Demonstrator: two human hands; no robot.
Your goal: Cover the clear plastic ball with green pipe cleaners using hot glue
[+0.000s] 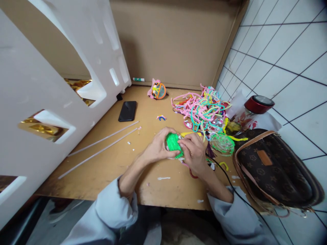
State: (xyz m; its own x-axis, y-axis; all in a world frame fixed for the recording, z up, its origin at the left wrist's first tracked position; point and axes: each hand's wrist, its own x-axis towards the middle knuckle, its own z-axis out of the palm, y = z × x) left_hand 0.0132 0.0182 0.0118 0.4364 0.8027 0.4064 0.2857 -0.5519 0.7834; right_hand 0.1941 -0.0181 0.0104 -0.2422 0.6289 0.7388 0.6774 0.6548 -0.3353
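Over the middle of the table, my left hand [161, 146] is curled around a round piece wrapped in bright green pipe cleaner [173, 144], its thumb along the near side. My right hand [194, 149] is closed, fingertips pinched at the right edge of the same green piece. What lies exactly between those fingertips is hidden. Behind my right hand shows part of a yellow object [187, 134]. A second round piece, clear with a green fuzzy rim [223, 144], rests right of my right hand. A tangled heap of pipe cleaners [204, 109] lies beyond.
A black phone [127, 111], two thin white sticks [99, 153] and a small rainbow piece [161, 117] lie on the left and middle. An orange-and-pink decorated figure [157, 90] stands at the back. At right are a brown handbag [276, 166], a red-lidded jar [255, 109] and a black cable [230, 180].
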